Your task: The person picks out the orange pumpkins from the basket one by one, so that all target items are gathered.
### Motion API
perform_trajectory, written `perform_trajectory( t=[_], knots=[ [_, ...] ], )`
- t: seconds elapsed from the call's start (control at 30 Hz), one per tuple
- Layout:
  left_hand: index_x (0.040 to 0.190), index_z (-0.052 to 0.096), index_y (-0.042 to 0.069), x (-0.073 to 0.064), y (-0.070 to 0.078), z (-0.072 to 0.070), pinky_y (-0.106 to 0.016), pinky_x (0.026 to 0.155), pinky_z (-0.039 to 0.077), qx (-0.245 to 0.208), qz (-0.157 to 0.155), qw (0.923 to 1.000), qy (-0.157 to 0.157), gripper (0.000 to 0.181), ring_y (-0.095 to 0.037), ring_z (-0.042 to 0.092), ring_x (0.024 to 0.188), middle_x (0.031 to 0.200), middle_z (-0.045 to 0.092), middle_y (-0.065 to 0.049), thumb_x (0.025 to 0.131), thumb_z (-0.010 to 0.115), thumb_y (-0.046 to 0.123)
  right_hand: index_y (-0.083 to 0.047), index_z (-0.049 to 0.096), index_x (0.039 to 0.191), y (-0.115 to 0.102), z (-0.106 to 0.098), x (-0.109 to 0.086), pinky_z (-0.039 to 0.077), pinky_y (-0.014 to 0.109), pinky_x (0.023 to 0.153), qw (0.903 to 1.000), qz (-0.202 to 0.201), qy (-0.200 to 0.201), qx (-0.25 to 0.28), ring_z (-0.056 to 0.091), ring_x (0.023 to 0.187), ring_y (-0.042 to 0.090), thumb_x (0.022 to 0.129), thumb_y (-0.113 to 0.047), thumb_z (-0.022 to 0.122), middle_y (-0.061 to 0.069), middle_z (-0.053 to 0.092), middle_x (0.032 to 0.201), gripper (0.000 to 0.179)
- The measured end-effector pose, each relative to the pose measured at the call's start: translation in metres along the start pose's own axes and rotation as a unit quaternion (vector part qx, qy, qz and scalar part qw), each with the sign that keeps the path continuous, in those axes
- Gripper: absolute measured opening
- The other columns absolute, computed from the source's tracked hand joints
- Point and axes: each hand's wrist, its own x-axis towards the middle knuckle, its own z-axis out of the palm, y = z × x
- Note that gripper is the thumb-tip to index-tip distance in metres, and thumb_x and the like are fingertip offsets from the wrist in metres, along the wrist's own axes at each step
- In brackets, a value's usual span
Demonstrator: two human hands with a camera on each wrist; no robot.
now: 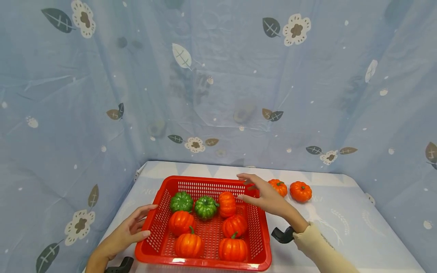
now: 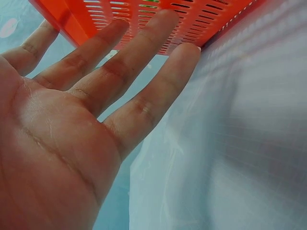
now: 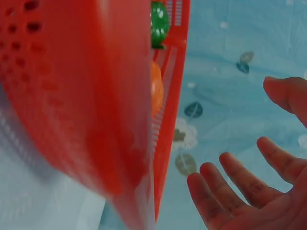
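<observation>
A red perforated plastic basket (image 1: 205,264) holds two glossy green pumpkins (image 1: 206,207) and several orange pumpkins (image 1: 189,245). At the basket's left side is my left hand (image 1: 124,233), its fingers spread and loosely bent against or close by the wall; contact is hard to tell. In the left wrist view the fingertips (image 2: 165,21) lie in front of the slotted wall. Over the basket's right rim hovers my right hand (image 1: 264,195), thumb and fingers apart, with nothing between them. The right wrist view shows that hand (image 3: 268,201) apart from the rim.
Two more orange pumpkins (image 1: 300,191) sit on the table behind and right of the basket, one partly hidden by my right hand. A pale patterned cloth (image 1: 327,227) covers the table. Blue printed curtains (image 1: 225,94) hang behind and at the sides.
</observation>
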Motion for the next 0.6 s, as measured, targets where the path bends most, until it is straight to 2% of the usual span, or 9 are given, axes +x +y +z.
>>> perform_trajectory(
  t=[0.23, 0.47, 0.6],
  knots=[
    [0.158, 0.028, 0.010, 0.002, 0.000, -0.001, -0.046, 0.090, 0.059, 0.005, 0.025, 0.9996, -0.015, 0.067, -0.039, 0.054, 0.128, 0.155, 0.026, -0.034, 0.099, 0.061, 0.005, -0.019, 0.049, 0.151, -0.008, 0.007, 0.009, 0.044, 0.063, 0.105, 0.9984, -0.010, -0.055, -0.003, 0.053, 0.130, 0.035, 0.094, -0.044, 0.075, 0.007, 0.054, 0.148, 0.067],
    [0.157, 0.031, 0.014, 0.002, 0.002, 0.000, -0.045, 0.090, 0.059, 0.004, 0.000, 1.0000, 0.001, 0.067, -0.032, 0.056, 0.127, 0.157, 0.029, -0.028, 0.099, 0.063, 0.006, -0.022, 0.049, 0.151, -0.017, 0.017, 0.018, 0.042, 0.058, 0.110, 0.9952, -0.031, -0.093, -0.011, 0.052, 0.134, 0.031, 0.096, -0.041, 0.073, 0.000, 0.055, 0.147, 0.063],
    [0.157, 0.030, 0.012, 0.000, 0.003, 0.001, -0.046, 0.089, 0.060, 0.008, 0.002, 1.0000, 0.001, 0.068, -0.038, 0.055, 0.128, 0.157, 0.027, -0.030, 0.099, 0.064, 0.008, -0.019, 0.048, 0.152, -0.022, 0.025, 0.027, 0.042, 0.057, 0.111, 0.9928, -0.033, -0.114, -0.020, 0.051, 0.135, 0.029, 0.095, -0.043, 0.074, 0.002, 0.055, 0.147, 0.067]
  ],
)
